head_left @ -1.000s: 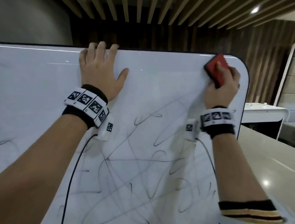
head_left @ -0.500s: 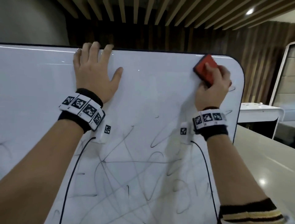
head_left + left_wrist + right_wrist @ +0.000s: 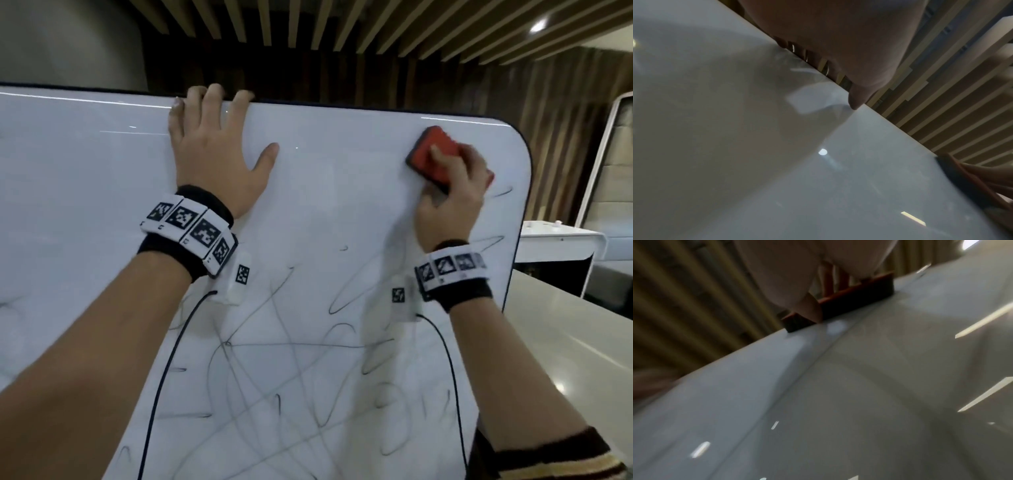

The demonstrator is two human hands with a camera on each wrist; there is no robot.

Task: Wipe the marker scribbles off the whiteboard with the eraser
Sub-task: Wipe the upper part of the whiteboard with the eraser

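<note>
- Whiteboard (image 3: pixel 325 212), white, tilted; upper band bare, scribbles (image 3: pixel 274 359) across lower middle and right.
- Left hand (image 3: pixel 212 154) spread flat on board, fingertips hooked over top edge.
- Right hand (image 3: pixel 452 202) curled round red eraser (image 3: pixel 433 154), pressing it flat to board near top right corner.
- Counter (image 3: pixel 565 335) pale, right of board.

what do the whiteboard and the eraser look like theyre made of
Whiteboard: a hard, glossy white surface, seemingly coated or glass-like; it mirrors the ceiling lights, and a thin dark edge rims it. Which one, the look leaves open.

Eraser: a red, matte back, likely plastic or foam, over a dark wiping layer, probably felt, seen from the right wrist. The right hand holds it.
</note>
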